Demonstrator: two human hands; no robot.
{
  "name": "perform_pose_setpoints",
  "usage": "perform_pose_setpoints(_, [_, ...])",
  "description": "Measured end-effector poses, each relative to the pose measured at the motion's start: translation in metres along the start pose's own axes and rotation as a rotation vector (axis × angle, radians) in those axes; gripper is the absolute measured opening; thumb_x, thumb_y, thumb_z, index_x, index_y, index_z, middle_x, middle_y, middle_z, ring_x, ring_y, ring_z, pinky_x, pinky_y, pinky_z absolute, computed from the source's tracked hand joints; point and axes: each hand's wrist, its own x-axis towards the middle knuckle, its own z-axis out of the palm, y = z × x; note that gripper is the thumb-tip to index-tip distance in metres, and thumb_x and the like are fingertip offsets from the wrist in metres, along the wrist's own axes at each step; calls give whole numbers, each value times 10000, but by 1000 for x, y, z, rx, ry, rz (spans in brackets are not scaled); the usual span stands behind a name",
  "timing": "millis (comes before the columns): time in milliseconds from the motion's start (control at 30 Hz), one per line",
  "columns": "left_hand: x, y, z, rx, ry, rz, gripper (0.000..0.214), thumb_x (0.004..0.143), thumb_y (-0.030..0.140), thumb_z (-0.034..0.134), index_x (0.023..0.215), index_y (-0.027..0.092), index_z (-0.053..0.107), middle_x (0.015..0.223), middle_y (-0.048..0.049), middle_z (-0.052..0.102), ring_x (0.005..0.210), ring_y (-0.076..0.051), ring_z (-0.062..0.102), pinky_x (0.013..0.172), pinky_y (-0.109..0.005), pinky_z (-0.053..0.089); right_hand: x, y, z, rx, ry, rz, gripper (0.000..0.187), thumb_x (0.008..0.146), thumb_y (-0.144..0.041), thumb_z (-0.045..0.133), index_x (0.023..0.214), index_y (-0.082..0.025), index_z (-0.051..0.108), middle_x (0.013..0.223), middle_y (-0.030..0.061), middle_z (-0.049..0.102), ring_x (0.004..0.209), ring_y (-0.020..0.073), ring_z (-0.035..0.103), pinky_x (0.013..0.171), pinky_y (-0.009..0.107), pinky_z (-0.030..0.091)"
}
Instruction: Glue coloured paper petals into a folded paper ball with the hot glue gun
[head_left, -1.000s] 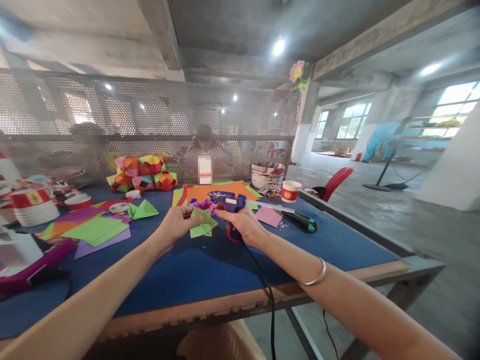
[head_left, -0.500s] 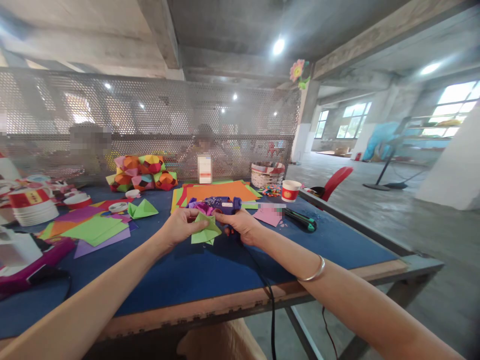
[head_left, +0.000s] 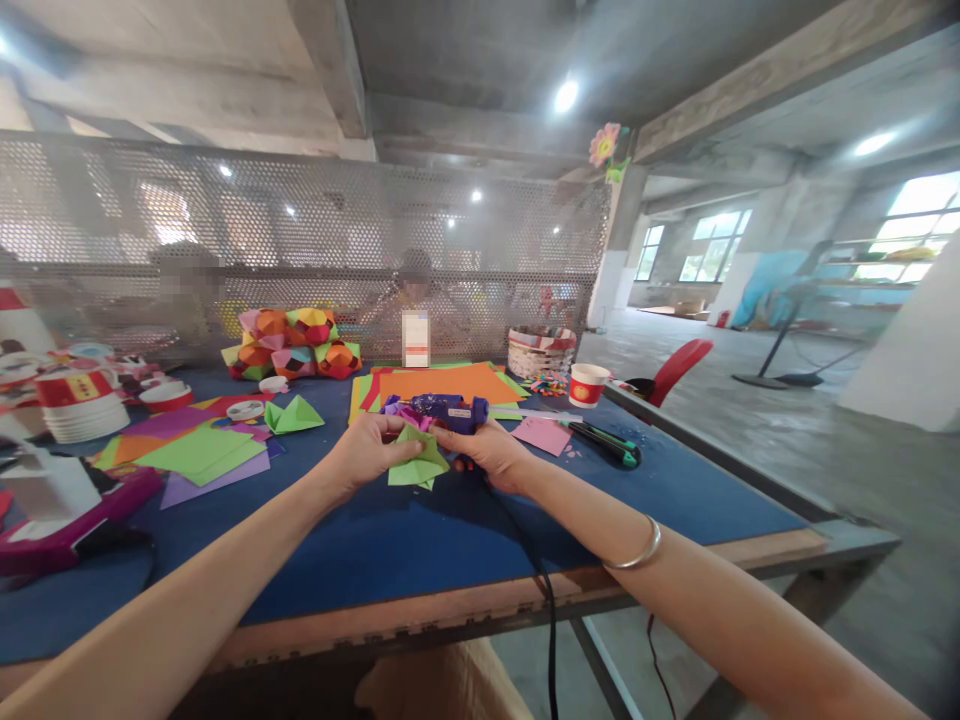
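My left hand [head_left: 369, 452] is closed on a folded paper piece [head_left: 420, 462], light green in front with purple behind it. In my right hand [head_left: 489, 450] is a dark blue glue gun [head_left: 466, 411], lying sideways with its nozzle end toward the left, over the paper. The thumb of my right hand reaches to the edge of the folded paper. From the glue gun a black cord [head_left: 544, 585] runs down over the table's front edge. Exactly where the nozzle tip meets the paper is hidden behind my fingers and the folds.
Orange sheets [head_left: 442, 384] lie beyond my hands. To the right are a box cutter [head_left: 611, 443], pink paper [head_left: 541, 434], a paper cup [head_left: 587, 384] and a woven basket [head_left: 541, 352]. Leftward are a green folded piece [head_left: 295, 414], loose sheets [head_left: 199, 456] and folded paper balls [head_left: 289, 343].
The whole view has shifted slightly, so things appear a little farther right. Both hands keep the same hold on the folded paper and the glue gun.
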Motion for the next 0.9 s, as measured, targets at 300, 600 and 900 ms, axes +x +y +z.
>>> perform_pose_setpoints(300, [-1,-1,3,-44,-67,-73,90,554,240,819,524,217,737,545,-21,713,517,-176,631,546,-275,503,6,9,-8,-425,8,-288,254,784,-414,778,914,-197,763,769,14,728,660,175,633,652,315,535])
perform_pose_setpoints(600, [0,3,7,-176,-20,-185,142,480,197,873,552,185,751,589,-40,740,553,-174,649,558,-265,501,5,12,-1,-550,116,-409,270,820,-378,744,1009,-187,758,982,77,798,923,261,733,857,368,567])
perform_pose_setpoints(900, [-1,3,7,-94,23,-218,46,525,136,752,553,171,744,546,-25,706,491,-141,582,474,-230,403,-2,10,-1,-593,16,-504,323,881,-370,639,1120,-170,724,1055,90,778,976,264,719,879,360,553])
